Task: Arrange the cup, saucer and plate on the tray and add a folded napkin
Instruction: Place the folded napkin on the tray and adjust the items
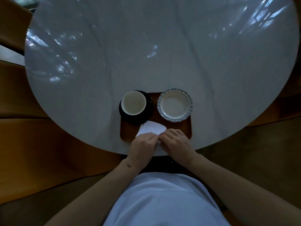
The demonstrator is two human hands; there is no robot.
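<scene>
Fingers of the left hand [143, 141] curl down onto the near edge of the napkin [150, 128] and pinch it; fingers of the right hand [175, 141] are likewise bent, tips meeting the left fingertips over the same edge, gripping the cloth. Both hands lie palm down, knuckles up, wrists angled inward from bare forearms that enter from below. The napkin is white, folded, roughly triangular, its far part spread flat just beyond the fingers; its near part is hidden under the hands. It lies on the near half of the tray [187, 131], a brown wooden rectangle with rounded corners. On the tray's far left, the saucer [149, 101], dark and glossy, overhangs the tray's left and far edges; the napkin's far corner touches or overlaps the saucer rim. The cup [133, 103], white and empty, stands upright on the saucer. On the tray's far right sits the plate [174, 105], pale with a scalloped blue-grey rim, empty. The tray rests on the near edge of the round pale worktop [97, 62].
</scene>
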